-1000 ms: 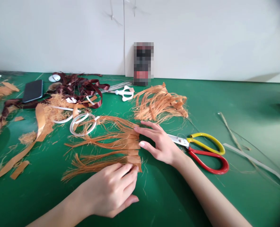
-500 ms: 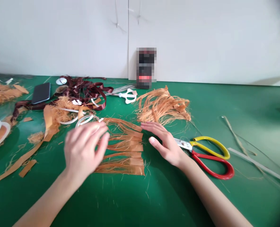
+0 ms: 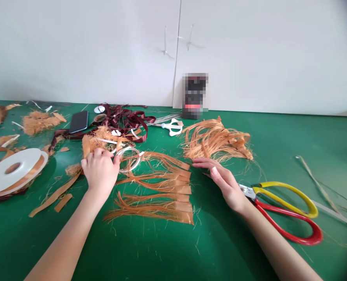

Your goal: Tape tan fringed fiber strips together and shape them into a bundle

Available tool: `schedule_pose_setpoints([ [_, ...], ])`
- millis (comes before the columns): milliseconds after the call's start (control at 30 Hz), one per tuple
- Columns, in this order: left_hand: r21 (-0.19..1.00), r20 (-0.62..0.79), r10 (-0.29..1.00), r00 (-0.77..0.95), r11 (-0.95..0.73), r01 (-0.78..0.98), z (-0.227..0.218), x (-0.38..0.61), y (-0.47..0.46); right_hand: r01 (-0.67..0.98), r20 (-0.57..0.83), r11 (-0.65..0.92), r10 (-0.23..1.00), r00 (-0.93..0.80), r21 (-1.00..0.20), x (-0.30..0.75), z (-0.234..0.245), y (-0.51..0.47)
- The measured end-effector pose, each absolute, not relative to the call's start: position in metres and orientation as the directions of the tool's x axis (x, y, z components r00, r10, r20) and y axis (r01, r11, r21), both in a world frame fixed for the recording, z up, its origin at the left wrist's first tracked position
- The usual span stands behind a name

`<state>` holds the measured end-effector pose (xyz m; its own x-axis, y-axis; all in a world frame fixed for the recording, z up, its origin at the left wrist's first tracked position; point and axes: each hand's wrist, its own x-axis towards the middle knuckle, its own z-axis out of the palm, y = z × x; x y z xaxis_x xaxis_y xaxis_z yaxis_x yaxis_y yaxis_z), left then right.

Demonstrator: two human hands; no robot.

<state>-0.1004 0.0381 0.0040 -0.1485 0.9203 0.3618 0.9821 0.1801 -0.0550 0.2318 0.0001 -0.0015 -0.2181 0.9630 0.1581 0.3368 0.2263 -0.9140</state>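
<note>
My left hand (image 3: 101, 171) is over the pile of frayed tan ribbon scraps (image 3: 103, 134), palm down, fingers bent and apart; its fingertips are partly hidden. Just right of it lies a clear plastic ring (image 3: 129, 168). My right hand (image 3: 222, 181) is open, fingers stretched out, beside the cut ends of several fringed tan ribbon strips (image 3: 183, 197). These strips lie in a row, with their loose threads pointing left. Beyond the right hand is a heap of fringed ribbon (image 3: 217, 138). Large scissors (image 3: 285, 199) with yellow and red handles lie by the right wrist.
At left is a white spool (image 3: 24, 166) of tan ribbon. Farther back lie a phone (image 3: 79, 121), tangled brown ribbon (image 3: 123, 119) and small white scissors (image 3: 173, 127). A blurred dark box (image 3: 194, 95) stands against the white wall (image 3: 249, 50). Thin strips (image 3: 317, 183) lie at right.
My left hand has moved left, off the strips' threads and onto the scrap pile. My right hand stays by the strips' ends. The view has turned left, showing more of the spool.
</note>
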Motion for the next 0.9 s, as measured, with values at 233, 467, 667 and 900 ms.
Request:
schedule_pose_setpoints([
  [233, 0.073, 0.441, 0.887, -0.139, 0.119, 0.990, 0.012, -0.104, 0.042, 0.191, 0.059, 0.088, 0.987, -0.151, -0.978, 0.234, -0.006, 0.000],
  [467, 0.396, 0.704, 0.689, -0.170, -0.182, 0.900, 0.040, -0.100, 0.047, 0.060, -0.008, 0.000, 0.990, -0.138, -0.998, 0.237, -0.010, 0.002],
  [667, 0.299, 0.815, 0.570, -0.108, -0.254, 0.920, 0.065, -0.097, 0.055, 0.041, -0.004, 0.000, 0.994, -0.111, -0.999, 0.237, -0.010, 0.003],
  [900, 0.088, 0.930, 0.366, 0.045, -0.339, 0.937, 0.071, -0.106, 0.061, 0.005, -0.042, -0.041, 0.996, -0.081, -0.999, 0.233, -0.002, 0.003],
])
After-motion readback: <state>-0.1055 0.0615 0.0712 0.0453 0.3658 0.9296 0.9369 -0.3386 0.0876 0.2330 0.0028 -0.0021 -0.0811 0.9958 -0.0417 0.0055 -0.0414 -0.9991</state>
